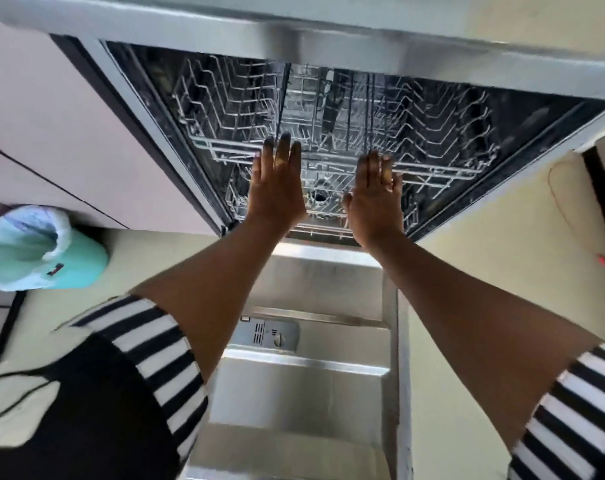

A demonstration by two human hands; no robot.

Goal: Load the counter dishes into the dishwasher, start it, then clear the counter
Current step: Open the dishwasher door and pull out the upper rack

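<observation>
Early stage: door [304, 393] down, rack [432, 133] looked bare, left hand [277, 188] and right hand [374, 199] at its front, fingers straight, holding nothing; loading, start and clearing remained.

The pale floor [502, 271] carries a teal bin [82, 268] with a white liner [62, 233], off to the left. On the right a thin cord [560, 213] trails across it to a small red piece [604, 260]. The dishwasher door [311, 393] lies open just above the floor.

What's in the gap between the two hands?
Head view: between left hand and right hand runs the front rail of the wire rack, with a dark round hub below it.
</observation>
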